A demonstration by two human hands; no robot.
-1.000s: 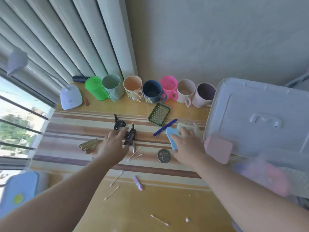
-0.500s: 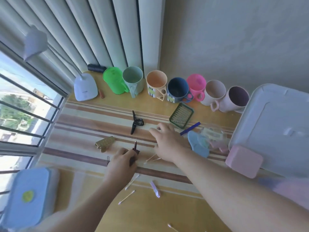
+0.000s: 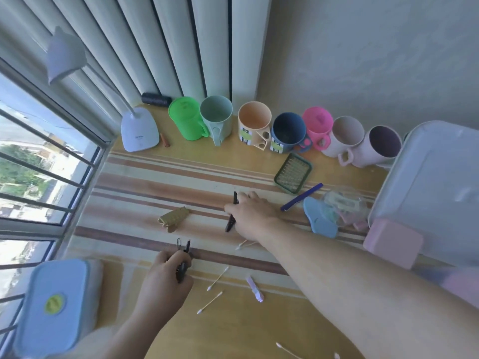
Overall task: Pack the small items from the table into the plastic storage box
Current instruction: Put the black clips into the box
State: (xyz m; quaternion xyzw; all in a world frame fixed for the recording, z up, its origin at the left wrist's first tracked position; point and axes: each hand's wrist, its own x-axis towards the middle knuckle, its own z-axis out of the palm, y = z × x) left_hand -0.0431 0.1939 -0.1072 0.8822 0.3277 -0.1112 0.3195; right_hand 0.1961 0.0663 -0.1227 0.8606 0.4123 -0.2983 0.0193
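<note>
The left hand point(image 3: 166, 274) sits low and near the body, knuckles up, its fingers curled round a small bundle of black hair clips point(image 3: 183, 260) whose tips poke out past the thumb. The right arm reaches forward across the striped table point(image 3: 145, 187), and the right hand point(image 3: 250, 213) lies palm down over another black clip point(image 3: 231, 221) — the fingers bend round it, one end showing above the knuckles and the other below the thumb. A gold clip point(image 3: 174, 217) lies just left of that hand. Cotton swabs point(image 3: 217, 278) are scattered between the two arms. The plastic storage box point(image 3: 435, 187) stands at the right edge, its pale lid on, with a pink case point(image 3: 392, 242) against its near corner — well apart from both hands.
</note>
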